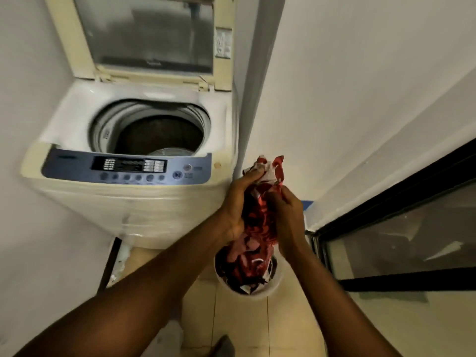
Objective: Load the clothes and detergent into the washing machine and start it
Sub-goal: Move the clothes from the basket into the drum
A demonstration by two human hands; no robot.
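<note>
Red-and-white patterned clothes [260, 222] are being gripped by both hands, left hand [240, 202] and right hand [288, 215] bunching the cloth above a white bucket [268, 289] on the floor. Loading is barely beginning: the washing machine [123, 181] is standing lid-up, its drum [159, 132] looking empty, just left of the bundle. Detergent is not showing; starting is remaining.

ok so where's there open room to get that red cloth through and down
The open drum is clear, lid raised behind it. The white deck around the opening is bare. Crowded spots: the bucket is packed with clothes, and both hands bunch the red cloth beside the wall.
</note>
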